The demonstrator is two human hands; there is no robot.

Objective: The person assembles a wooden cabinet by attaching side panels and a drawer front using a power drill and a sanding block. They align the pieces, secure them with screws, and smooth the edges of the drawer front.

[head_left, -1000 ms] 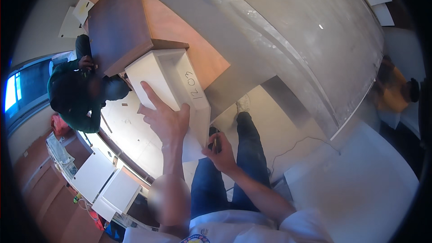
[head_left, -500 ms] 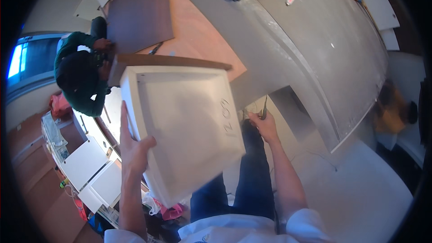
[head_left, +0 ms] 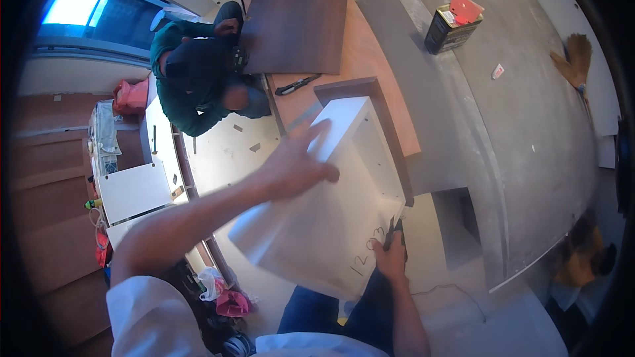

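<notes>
A white drawer-like box (head_left: 311,238) with a brown front panel (head_left: 385,116) is held tilted before me, handwritten marks on its inner face. My left hand (head_left: 297,170) grips its upper left wall, thumb inside and fingers over the outer face. At the lower right corner of the box, beside the brown panel, is my right hand (head_left: 391,258). Its fingers are closed around a dark pliers-like tool (head_left: 398,223), whose jaws point up toward the corner. The exact kind of tool is unclear.
A person (head_left: 198,69) in green crouches at the left by a brown board (head_left: 297,20). A dark cutter-like tool (head_left: 297,84) lies near it. To the right stand a square tin (head_left: 452,30), a small tube (head_left: 497,71) and a broom (head_left: 574,59). White panels (head_left: 135,192) lie left.
My left hand has swung the box up and rightward, turning its brown panel to the right side. My right hand with the tool is now at the box corner. My view has shifted left.
</notes>
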